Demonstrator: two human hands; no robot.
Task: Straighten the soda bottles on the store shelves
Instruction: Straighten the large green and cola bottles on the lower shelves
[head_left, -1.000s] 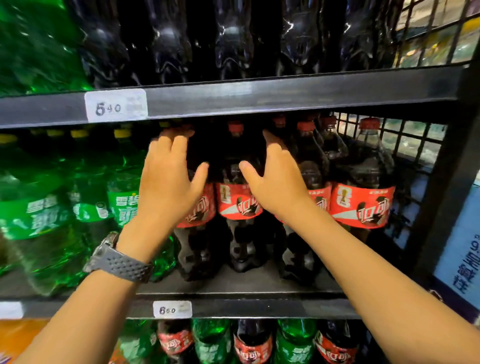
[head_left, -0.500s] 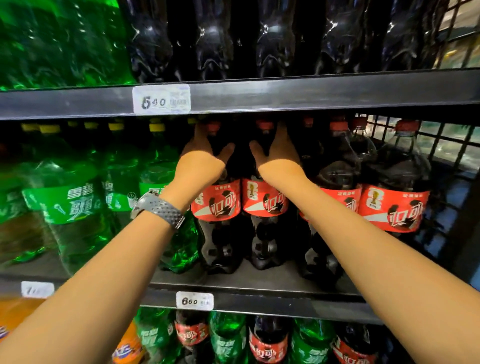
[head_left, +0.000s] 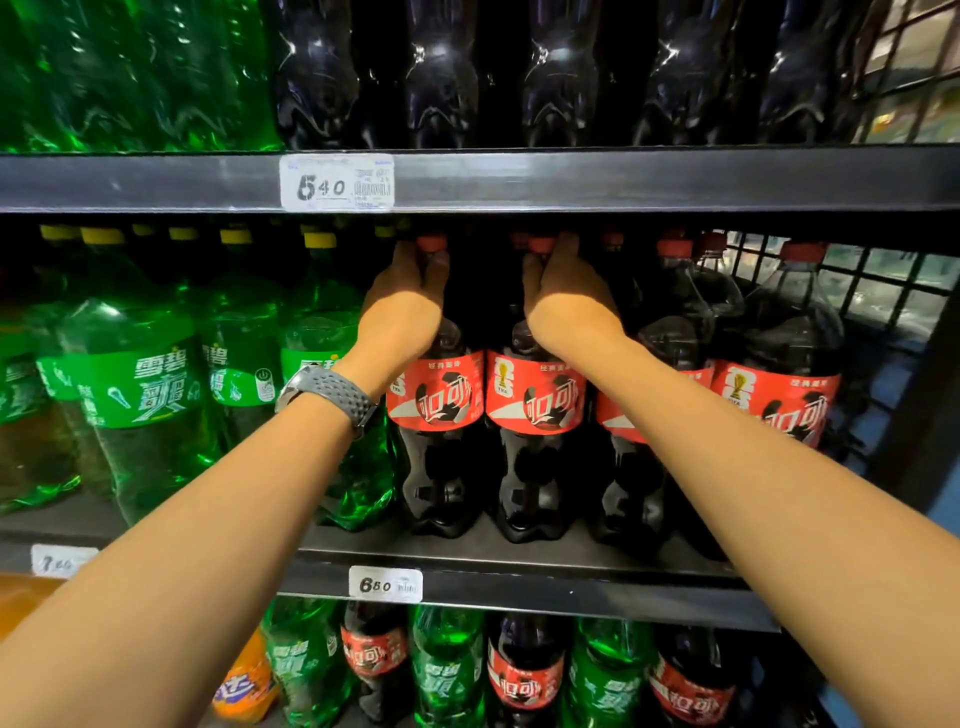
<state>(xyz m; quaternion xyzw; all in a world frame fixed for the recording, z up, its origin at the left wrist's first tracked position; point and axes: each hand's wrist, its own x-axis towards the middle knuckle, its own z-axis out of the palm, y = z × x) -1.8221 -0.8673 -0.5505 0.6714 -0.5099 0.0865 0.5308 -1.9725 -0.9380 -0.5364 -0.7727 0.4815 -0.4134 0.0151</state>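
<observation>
Gripping two front-row necks: my left hand (head_left: 402, 312) curls round left cola bottle (head_left: 436, 410), right hand (head_left: 569, 306) round right cola bottle (head_left: 535, 405); both upright, long axes vertical, rising through my fingers

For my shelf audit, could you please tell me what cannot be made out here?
Head view only:
1. Fingertips of the left hand and right hand: hidden behind the cola bottles they grip.
2. Price tag small print: too small.
3. Top-shelf bottles: labels cut off by the upper edge.
</observation>
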